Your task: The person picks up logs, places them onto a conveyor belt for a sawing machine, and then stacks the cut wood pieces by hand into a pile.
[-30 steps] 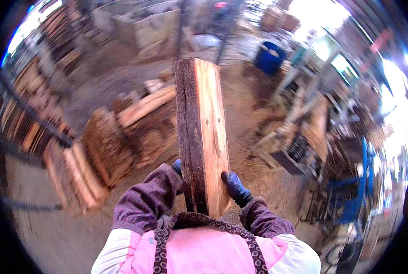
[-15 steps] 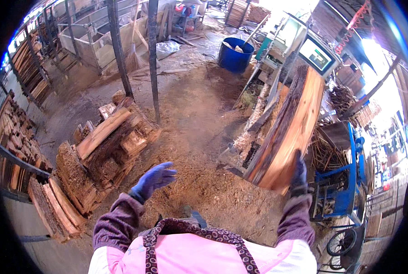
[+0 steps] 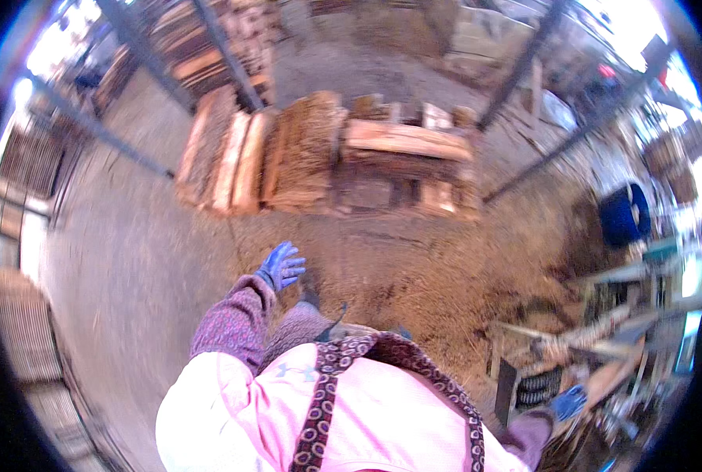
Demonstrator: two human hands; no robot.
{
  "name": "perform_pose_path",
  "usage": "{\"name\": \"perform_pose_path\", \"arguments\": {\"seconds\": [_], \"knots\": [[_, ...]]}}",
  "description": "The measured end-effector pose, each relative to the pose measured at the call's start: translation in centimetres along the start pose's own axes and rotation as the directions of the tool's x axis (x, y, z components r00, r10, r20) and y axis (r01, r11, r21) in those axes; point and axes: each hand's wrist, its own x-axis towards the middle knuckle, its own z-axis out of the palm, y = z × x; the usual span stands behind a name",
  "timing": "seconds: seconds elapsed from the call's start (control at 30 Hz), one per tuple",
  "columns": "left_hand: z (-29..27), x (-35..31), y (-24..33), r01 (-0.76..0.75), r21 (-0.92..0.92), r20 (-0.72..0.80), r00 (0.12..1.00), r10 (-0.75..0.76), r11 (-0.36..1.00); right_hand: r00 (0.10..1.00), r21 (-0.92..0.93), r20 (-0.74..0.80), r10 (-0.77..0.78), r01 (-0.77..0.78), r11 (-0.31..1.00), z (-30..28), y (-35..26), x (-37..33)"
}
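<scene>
My left hand (image 3: 281, 266), in a blue glove, hangs in the air over the sawdust-strewn floor with its fingers spread and nothing in it. Ahead of it lies a row of stacked wood slabs (image 3: 311, 153), some with rough bark, and one pale plank (image 3: 407, 140) rests across the top. My right hand (image 3: 569, 403), also gloved in blue, is stretched out at the lower right beside the machine. Its fingers look extended near the end of a pale wood piece (image 3: 614, 376); blur hides whether they touch.
Dark metal posts (image 3: 526, 63) stand behind the slabs on both sides. A blue drum (image 3: 625, 215) is at the right, beyond the machine frame (image 3: 508, 389) with its dark coiled part. More stacked wood (image 3: 24, 326) lines the left edge.
The view has swung left, so the slab stack is now straight ahead and the machine far right. My right hand, earlier against a large bark-edged slab, is now low at the right edge.
</scene>
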Motion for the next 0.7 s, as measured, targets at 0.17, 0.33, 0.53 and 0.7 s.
{"name": "perform_pose_path", "arguments": {"seconds": [0.17,0.33,0.53,0.7], "knots": [[-8.6,3.4,-0.1,0.100,-0.057,-0.104,0.989,-0.105,0.993,0.553,0.290,0.833,-0.037,-0.379,0.879,7.6,-16.4,-21.9],[-16.0,5.5,3.8,0.138,-0.001,-0.118,0.984,-0.137,0.990,0.150,0.477,0.870,-0.470,-0.497,0.725,9.8,-44.0,-30.2],[-23.8,8.5,7.6,0.095,-0.063,-0.268,0.957,-0.109,0.993,-0.180,0.684,0.677,-0.714,-0.206,0.700,11.7,-74.1,-23.8],[-27.0,14.2,7.1,0.058,-0.283,-0.325,0.933,-0.153,0.957,-0.237,0.622,0.589,-0.773,-0.478,0.620,17.7,-89.0,-26.7]]}}
